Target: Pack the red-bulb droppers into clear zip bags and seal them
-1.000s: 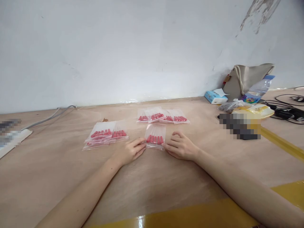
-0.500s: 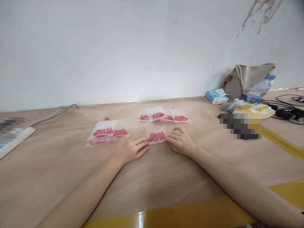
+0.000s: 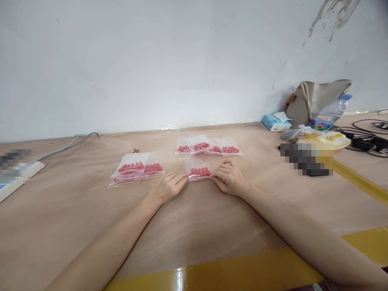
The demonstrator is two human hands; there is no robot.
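A small clear zip bag (image 3: 197, 162) with several red tube-shaped pieces lined up in it lies on the table between my hands. My left hand (image 3: 170, 186) is closed, its fingertips pinching the bag's near left corner. At the near right corner my right hand (image 3: 229, 178) pinches the edge with thumb and index finger, the other fingers curled. Similar filled bags (image 3: 131, 167) are stacked to the left of my left hand. Beyond the middle bag lies an overlapping row of more such bags (image 3: 198, 145).
At the back right are a blue tissue pack (image 3: 274, 123), a beige bag (image 3: 318, 99), a clear plastic bag (image 3: 332, 113) and black cables (image 3: 365, 143). A blurred dark object (image 3: 306, 159) lies nearer. Yellow tape (image 3: 236, 266) crosses the table's front. A grey cable (image 3: 65, 148) runs at left.
The left thumb has drawn in against the fingers and closed on the bag's corner. The middle bag has shifted slightly left and its red pieces have tilted a little. My right hand stays at its corner.
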